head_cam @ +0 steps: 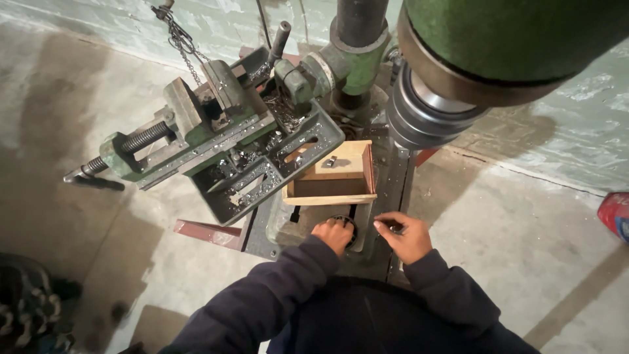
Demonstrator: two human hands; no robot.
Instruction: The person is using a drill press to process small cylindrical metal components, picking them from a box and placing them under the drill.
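The left hand (334, 235) is closing its fingers on a round black ringed part (343, 226) lying on the drill press base (386, 190), just below a small wooden box (331, 178). The right hand (407, 237) is pinching a small dark piece (395, 227) just beside it, under the green vise (196, 124).

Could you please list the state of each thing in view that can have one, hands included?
Left hand: closed on the round black part.
Right hand: fingers pinching a small dark piece.
Wooden box: open-topped, one small metal piece inside.
Green vise: jaws open, nothing clamped.
Machine table: strewn with metal shavings.
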